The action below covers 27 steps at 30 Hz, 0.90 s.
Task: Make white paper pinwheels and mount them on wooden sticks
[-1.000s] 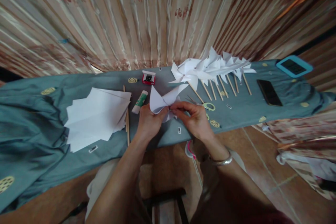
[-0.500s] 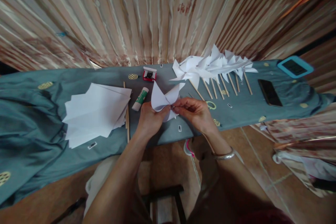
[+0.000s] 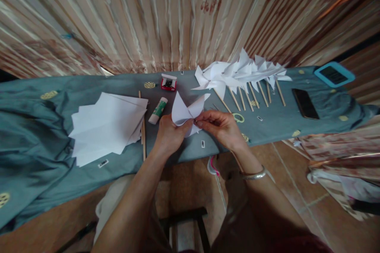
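Between my hands, over the near edge of the table, is a white paper pinwheel (image 3: 181, 111) with its blades curled in to the centre. My left hand (image 3: 172, 134) is closed on it from the left and below, thumb near the middle. The fingers of my right hand (image 3: 221, 126) pinch a small dark pin-like piece at the pinwheel's centre; it is mostly hidden by the fingertips. Just left of the pinwheel lies a glue stick (image 3: 158, 110) with a green label. Behind it stands an open red box (image 3: 168, 83) with small dark pieces inside.
A stack of white paper sheets (image 3: 103, 126) lies at the left, with wooden sticks (image 3: 144, 138) beside it. Several pinwheels on sticks (image 3: 219, 77) lie overlapped at the back right. A green ring-shaped handle (image 3: 238, 118), a phone (image 3: 305, 103) and a blue-framed device (image 3: 334, 74) are farther right.
Both hands stay at the same place on the pinwheel, with the same grip. The view has shifted very slightly; nothing else visibly differs.
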Each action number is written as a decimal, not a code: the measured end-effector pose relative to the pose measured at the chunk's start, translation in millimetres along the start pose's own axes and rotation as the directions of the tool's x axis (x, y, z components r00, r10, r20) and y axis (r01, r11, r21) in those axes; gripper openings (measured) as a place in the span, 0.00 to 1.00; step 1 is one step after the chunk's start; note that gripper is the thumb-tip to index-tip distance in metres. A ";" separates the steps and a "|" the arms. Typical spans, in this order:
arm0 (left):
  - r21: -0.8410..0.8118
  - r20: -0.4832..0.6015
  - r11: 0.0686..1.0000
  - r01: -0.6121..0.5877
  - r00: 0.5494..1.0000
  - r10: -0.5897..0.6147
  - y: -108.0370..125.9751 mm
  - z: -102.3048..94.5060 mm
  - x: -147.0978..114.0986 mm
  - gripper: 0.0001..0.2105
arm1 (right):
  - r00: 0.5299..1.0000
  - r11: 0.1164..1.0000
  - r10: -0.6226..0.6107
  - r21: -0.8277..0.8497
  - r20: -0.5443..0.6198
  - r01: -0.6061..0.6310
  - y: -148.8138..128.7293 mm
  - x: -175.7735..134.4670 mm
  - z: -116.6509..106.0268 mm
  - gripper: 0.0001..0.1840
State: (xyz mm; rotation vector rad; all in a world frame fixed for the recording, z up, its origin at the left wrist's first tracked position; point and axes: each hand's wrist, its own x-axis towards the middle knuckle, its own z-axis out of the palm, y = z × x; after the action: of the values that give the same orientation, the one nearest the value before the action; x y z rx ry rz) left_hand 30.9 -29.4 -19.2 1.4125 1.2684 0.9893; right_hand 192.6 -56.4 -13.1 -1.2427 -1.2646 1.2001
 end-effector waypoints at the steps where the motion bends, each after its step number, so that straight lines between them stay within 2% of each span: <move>1: 0.000 0.002 1.000 -0.004 1.000 0.004 -0.1 0.0 -0.1 0.08 | 1.000 1.000 0.000 0.006 0.000 0.000 -0.2 -0.1 -0.1 0.07; 14: -0.059 0.018 0.998 -0.027 0.999 0.028 -6.3 1.6 0.3 0.09 | 1.000 1.000 -0.001 0.006 0.003 0.001 1.2 -0.8 -1.3 0.07; 20: -0.027 0.051 0.999 -0.027 0.998 0.029 -2.9 0.3 -0.3 0.11 | 1.000 1.000 -0.019 -0.004 0.010 0.019 2.6 -1.2 -2.1 0.08; 27: 0.020 0.029 1.000 -0.011 1.000 0.011 -0.8 0.0 -1.5 0.10 | 1.000 0.999 -0.023 -0.037 0.005 0.023 4.4 -1.2 -1.1 0.06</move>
State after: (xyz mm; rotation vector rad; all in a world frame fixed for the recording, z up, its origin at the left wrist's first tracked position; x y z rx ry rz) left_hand 30.6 -30.9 -19.9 1.4456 1.2538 0.9628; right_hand 193.9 -57.6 -17.4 -1.2495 -1.3063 1.1683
